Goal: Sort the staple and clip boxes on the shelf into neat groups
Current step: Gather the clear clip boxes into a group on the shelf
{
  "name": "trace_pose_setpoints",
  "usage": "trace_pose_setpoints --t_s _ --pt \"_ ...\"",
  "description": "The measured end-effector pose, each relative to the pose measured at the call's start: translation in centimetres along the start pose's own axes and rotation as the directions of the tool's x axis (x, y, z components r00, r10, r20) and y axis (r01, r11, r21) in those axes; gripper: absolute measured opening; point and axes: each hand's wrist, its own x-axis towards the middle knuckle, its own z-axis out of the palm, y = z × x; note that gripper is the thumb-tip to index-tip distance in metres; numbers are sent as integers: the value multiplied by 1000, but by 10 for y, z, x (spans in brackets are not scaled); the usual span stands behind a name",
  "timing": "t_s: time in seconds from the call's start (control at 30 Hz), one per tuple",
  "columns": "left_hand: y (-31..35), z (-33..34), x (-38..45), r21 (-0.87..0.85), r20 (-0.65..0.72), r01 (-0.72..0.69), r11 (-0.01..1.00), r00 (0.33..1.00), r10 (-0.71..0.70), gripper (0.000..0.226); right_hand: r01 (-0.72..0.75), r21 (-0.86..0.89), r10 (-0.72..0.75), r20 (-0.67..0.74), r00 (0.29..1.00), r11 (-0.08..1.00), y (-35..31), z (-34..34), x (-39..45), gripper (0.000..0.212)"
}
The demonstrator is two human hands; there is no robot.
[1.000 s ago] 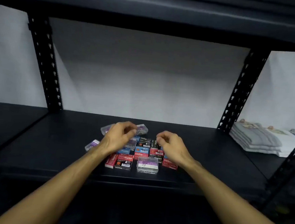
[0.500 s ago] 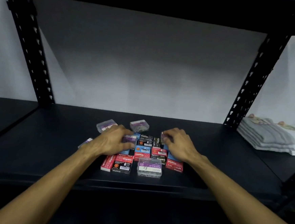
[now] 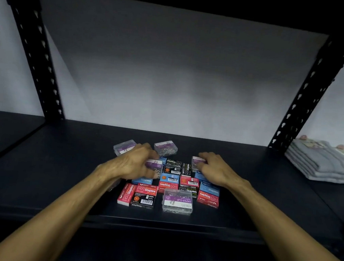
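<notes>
A jumble of small boxes lies mid-shelf: red staple boxes [image 3: 147, 190], blue staple boxes [image 3: 209, 188], black staple boxes [image 3: 173, 163] and clear paper clip boxes with purple labels. My left hand [image 3: 132, 165] curls over the pile's left side, its fingers and thumb round one clear clip box [image 3: 155, 165]. At the pile's right back, my right hand [image 3: 215, 170] has its fingertips curled on another clear clip box [image 3: 197, 162]. Loose clip boxes lie behind at the left [image 3: 124, 147], behind at the middle [image 3: 165, 148] and in front [image 3: 178, 202].
The black shelf board [image 3: 61, 163] runs wide to both sides of the pile. Perforated black uprights stand at the back left [image 3: 37, 53] and back right [image 3: 307, 93]. A stack of folded grey towels [image 3: 324, 165] sits on the shelf at the far right.
Both hands have come down from above the pile onto it. The left hand closed round a clip box and the right hand reached to the clip box at the right back.
</notes>
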Motion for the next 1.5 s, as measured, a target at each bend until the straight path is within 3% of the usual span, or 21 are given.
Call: trace_pose_setpoints --t_s 0.3,0.6,0.8,1.03,1.17,1.3,1.5 --pt "-4 5 2 -186 -6 -24 982 1000 23 39 -7 72 4 42 999 997 -2 -5 2 44" --pt "-9 5 10 -298 -24 -56 953 998 51 34 16 117 -23 54 998 993 -2 -9 1 44" --pt "-13 4 11 -288 -51 -33 957 999 19 45 98 49 -97 -26 995 994 0 -14 3 57" --pt "-13 0 12 -230 -85 -35 973 996 16 43 168 -31 -171 -135 976 985 -3 -12 -2 37" --pt "-13 -1 11 -195 -46 -36 980 999 28 50 184 -92 -193 -95 977 979 -5 -13 -5 38" --pt "-12 -8 13 -184 -24 -33 982 999 29 40 181 -84 -185 -38 982 980 -4 -18 -4 35" --pt "-18 -33 8 -240 -80 -57 969 996 39 37 239 -50 -242 -74 967 970 -17 -23 -4 37"
